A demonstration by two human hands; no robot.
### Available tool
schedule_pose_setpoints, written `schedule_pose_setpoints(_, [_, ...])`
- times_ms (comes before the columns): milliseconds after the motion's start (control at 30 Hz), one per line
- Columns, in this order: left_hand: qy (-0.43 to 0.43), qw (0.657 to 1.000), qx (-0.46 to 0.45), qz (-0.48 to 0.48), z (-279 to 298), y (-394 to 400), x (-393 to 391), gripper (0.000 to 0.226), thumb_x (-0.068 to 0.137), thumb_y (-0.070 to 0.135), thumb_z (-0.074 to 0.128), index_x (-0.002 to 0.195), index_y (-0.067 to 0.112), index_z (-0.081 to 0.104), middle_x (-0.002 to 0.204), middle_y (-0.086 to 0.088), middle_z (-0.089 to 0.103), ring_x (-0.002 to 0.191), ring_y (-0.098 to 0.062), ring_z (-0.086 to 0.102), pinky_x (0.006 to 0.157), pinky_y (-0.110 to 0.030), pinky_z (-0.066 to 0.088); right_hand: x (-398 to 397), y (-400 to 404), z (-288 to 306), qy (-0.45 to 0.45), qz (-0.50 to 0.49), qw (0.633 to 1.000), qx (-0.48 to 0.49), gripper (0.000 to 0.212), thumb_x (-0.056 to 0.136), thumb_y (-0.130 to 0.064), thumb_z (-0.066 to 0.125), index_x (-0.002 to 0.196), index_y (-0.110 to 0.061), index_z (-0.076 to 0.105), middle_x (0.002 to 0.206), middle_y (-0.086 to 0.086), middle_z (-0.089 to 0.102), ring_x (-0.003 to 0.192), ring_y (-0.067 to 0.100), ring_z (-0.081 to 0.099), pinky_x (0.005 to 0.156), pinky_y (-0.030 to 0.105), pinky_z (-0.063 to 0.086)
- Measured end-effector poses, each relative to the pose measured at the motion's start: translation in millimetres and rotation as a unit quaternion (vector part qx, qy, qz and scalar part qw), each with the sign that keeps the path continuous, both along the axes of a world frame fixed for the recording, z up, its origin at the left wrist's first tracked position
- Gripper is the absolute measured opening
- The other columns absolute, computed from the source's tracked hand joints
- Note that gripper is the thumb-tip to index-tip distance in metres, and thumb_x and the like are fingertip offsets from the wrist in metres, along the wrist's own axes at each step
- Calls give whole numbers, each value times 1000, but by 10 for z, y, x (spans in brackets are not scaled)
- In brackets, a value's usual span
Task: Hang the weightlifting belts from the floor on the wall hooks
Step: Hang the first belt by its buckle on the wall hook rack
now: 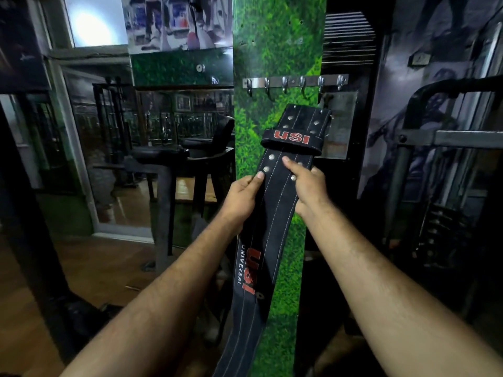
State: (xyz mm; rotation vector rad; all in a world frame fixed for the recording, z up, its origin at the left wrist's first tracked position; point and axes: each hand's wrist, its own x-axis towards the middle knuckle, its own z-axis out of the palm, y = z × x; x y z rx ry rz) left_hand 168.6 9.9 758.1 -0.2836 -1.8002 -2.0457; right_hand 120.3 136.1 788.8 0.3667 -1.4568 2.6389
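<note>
While the lower end of the black weightlifting belt [275,202] is running out of the bottom edge of the frame, I am logging what is showing. Item one: the belt, held up at centre frame, red "USI" lettering on its loop and lower down, "UNIVERSAL" beside it; its top end is lying just below the hook rail [295,82], and I cannot tell whether it is touching any hook. The buckle is sitting mostly hidden behind the top edge. Item two: left hand [243,198], closing around the belt's left edge, thumb pressing on the front face. Item three: right hand [307,186], gripping the right edge, thumb lying across the studs; its fingers are going behind the leather, out of sight. Item four: the rail, metal, six hooks, all showing bare, fixed on a green grass-print panel [275,50] at upper centre. Item five: dark gym machines [435,148] at right, details too dim to be reading. Item six: a padded bench [160,153] at centre left, standing on wooden flooring [89,262] at lower left. A mirror [174,110] behind it is reflecting more equipment, blurred.
</note>
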Motion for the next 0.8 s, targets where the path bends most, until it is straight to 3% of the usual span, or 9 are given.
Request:
schedule_pose_setpoints(100, [20, 1000, -2, 15, -232, 28, 9, 37, 101, 28, 53, 111, -6, 66, 113, -23, 72, 109, -36, 67, 99, -47, 53, 6, 31, 63, 3, -32, 999, -12, 30, 77, -10, 82, 103, -4, 68, 96, 20, 75, 80, 32, 73, 73, 54, 62])
schedule_pose_setpoints(200, [15, 998, -29, 55, -438, 23, 25, 40, 99, 32, 55, 101, -6, 67, 105, -24, 73, 92, -26, 68, 90, -49, 54, -16, 21, 15, 16, -55, 998, -7, 24, 77, -8, 82, 97, -7, 68, 98, 19, 76, 82, 30, 73, 75, 50, 62])
schedule_pose_setpoints(300, [-2, 997, -13, 75, -617, 22, 126, 40, 102, 32, 51, 89, -1, 69, 86, -13, 75, 76, -16, 66, 71, -33, 56, -66, -1, -51, 18, -80, 997, -11, 19, 74, -10, 83, 88, -10, 69, 92, 15, 76, 81, 29, 73, 78, 50, 62])
schedule_pose_setpoints(467, [-7, 993, -53, 109, -1012, -65, 201, 69, 98, 53, 44, 85, -12, 62, 78, -10, 64, 74, -16, 55, 68, -33, 45, -145, -40, -189, 34, -106, 994, 9, 21, 66, -19, 84, 79, -13, 69, 84, 7, 76, 79, 24, 71, 84, 55, 59])
schedule_pose_setpoints(567, [-30, 984, -90, 149, -1186, -106, 232, 61, 104, 44, 38, 67, 1, 62, 68, 1, 64, 64, -8, 52, 65, -29, 44, -149, -19, -239, 16, -115, 993, 12, 25, 65, -20, 85, 83, -12, 69, 89, 14, 76, 80, 27, 71, 84, 59, 59])
schedule_pose_setpoints(633, [-51, 976, -122, 173, -1238, -158, 206, 63, 102, 48, 38, 58, 9, 58, 61, 4, 65, 59, -5, 52, 64, -30, 46, -157, 8, -235, -8, -106, 994, 5, 20, 71, -14, 84, 82, -12, 68, 96, 21, 75, 86, 34, 72, 83, 63, 57])
schedule_pose_setpoints(733, [-70, 979, -133, 135, -1086, -193, 125, 72, 94, 63, 40, 79, 0, 70, 85, -15, 76, 74, -12, 63, 79, -39, 54, -119, 45, -145, -49, -64, 997, 14, 23, 74, -14, 84, 85, -14, 64, 104, 21, 74, 97, 39, 72, 81, 64, 57])
schedule_pose_setpoints(800, [-47, 992, -90, 74, -782, -141, 108, 60, 98, 51, 45, 96, -2, 72, 101, -18, 75, 91, -19, 69, 90, -38, 53, -103, 65, -115, -67, -30, 996, 58, 29, 76, -19, 84, 94, -13, 62, 110, 20, 73, 99, 37, 72, 79, 61, 59])
